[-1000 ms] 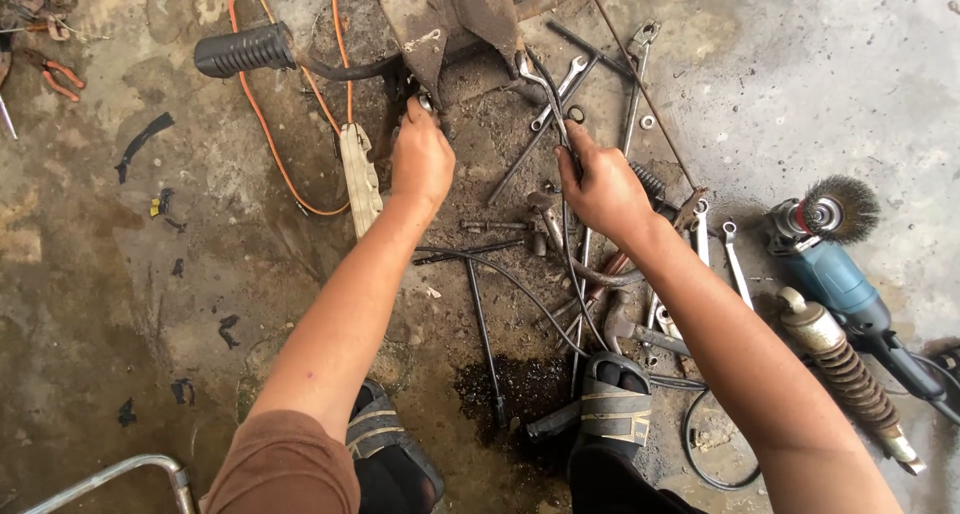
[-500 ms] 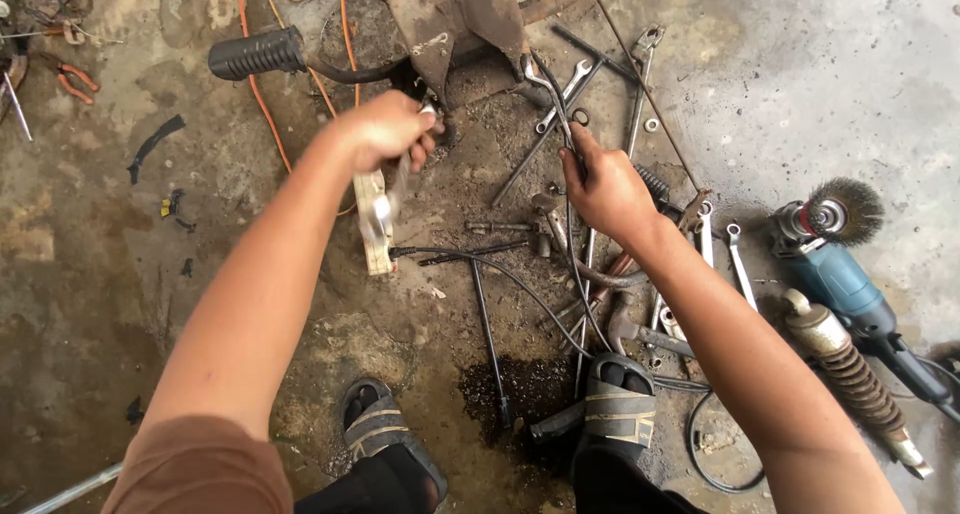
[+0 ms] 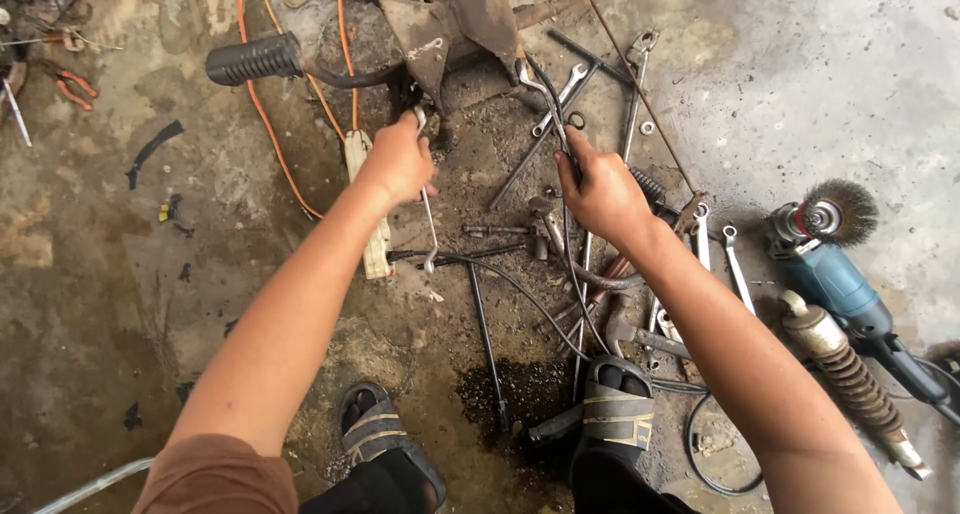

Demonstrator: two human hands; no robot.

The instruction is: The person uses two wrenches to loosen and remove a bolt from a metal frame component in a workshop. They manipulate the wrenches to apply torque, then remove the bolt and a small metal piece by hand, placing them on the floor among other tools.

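The left hand [image 3: 398, 161] grips a spanner [image 3: 428, 209] hanging downward. The right hand [image 3: 603, 189] is closed around a black cable [image 3: 566, 264] above the floor [image 3: 150, 304].

floor [image 3: 850, 64]: bare stained concrete | dark oil patch [image 3: 510, 389] | even daylight

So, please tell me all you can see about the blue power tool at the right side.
The blue angle grinder lies on its side on the wet concrete floor, head pointing toward the top of the picture. Its body looks like blue plastic with a reddish head carrying a round wire brush. A black cord leaves its rear. A rusty coil shock absorber lies alongside it. No hand touches it.
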